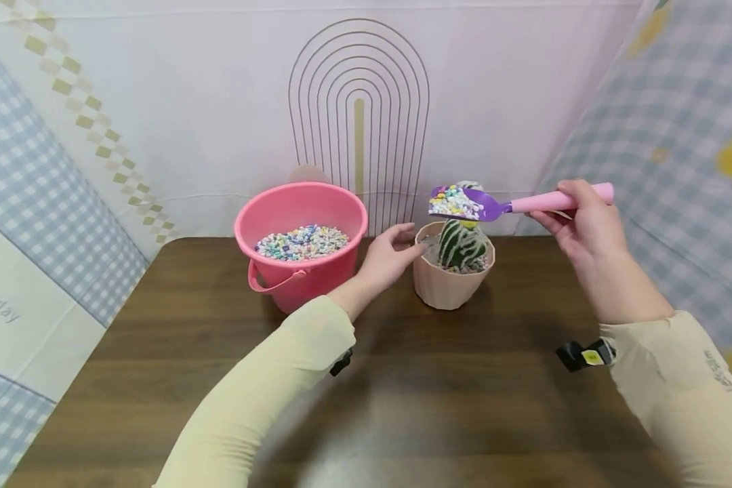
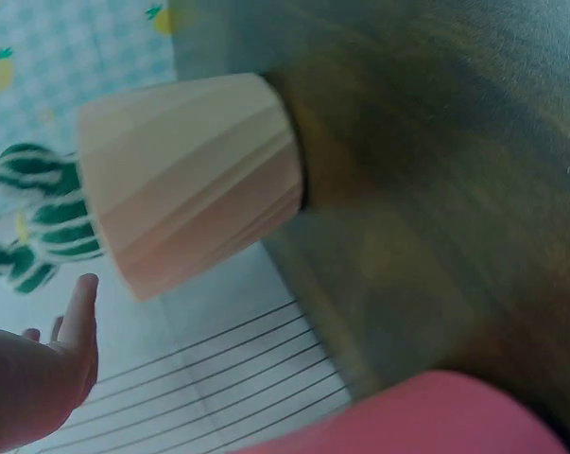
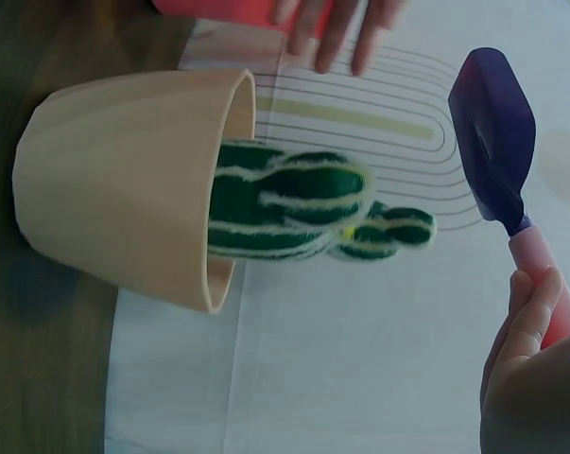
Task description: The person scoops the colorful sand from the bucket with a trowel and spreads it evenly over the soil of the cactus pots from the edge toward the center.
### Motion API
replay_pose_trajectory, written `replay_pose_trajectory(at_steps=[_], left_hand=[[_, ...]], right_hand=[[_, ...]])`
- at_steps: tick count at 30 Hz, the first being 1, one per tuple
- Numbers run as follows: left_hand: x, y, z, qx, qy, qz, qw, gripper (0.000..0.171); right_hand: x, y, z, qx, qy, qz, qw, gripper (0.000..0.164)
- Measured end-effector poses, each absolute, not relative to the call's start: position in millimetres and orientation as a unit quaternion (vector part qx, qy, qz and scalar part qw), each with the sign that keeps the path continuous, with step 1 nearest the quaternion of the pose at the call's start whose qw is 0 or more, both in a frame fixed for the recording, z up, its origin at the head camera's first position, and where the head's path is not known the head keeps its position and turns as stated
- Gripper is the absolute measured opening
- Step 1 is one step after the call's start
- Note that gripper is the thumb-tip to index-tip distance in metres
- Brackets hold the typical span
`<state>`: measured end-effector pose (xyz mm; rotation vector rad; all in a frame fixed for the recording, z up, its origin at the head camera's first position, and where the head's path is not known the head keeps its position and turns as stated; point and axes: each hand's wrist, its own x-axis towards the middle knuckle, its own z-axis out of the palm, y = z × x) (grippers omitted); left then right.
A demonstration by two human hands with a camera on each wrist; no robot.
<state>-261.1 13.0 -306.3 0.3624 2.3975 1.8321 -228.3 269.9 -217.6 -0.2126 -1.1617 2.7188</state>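
Note:
My right hand (image 1: 592, 227) grips the pink handle of a small purple shovel (image 1: 493, 205), held level above a potted cactus. Colourful pebbles (image 1: 454, 202) lie in its blade. The green cactus (image 3: 294, 203) with white fuzzy stripes stands in a beige faceted pot (image 1: 450, 288), which has some pebbles around the cactus base. Beside the pot's left rim is my left hand (image 1: 388, 257), fingers extended and holding nothing; whether it touches the rim I cannot tell. In the left wrist view, the left hand (image 2: 48, 374) appears near the cactus.
A pink bucket (image 1: 301, 196) with a lowered handle stands left of the pot, partly filled with multicoloured pebbles (image 1: 303, 242). Both containers stand near the back edge of a dark wooden table (image 1: 439, 400). Patterned cloth (image 1: 219, 102) hangs behind and at the sides.

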Motion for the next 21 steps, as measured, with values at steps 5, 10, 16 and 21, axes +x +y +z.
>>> replay_pose_trajectory(at_steps=[5,10,16,21], left_hand=[[-269,25,-323,0.087,0.806,0.582,0.053,0.057],[-275,37,-336,0.08,0.808,0.581,0.051,0.059],[-274,50,-348,0.09,0.812,0.576,0.029,0.057],[-274,57,-346,0.063,0.807,0.586,0.017,0.053]], right_hand=[[-223,279,-217,-0.058,-0.389,0.916,0.08,0.018],[-220,288,-217,-0.064,-0.392,0.914,0.083,0.015],[-222,294,-220,-0.078,-0.382,0.916,0.091,0.009],[-223,304,-222,-0.093,-0.357,0.925,0.088,0.006]])
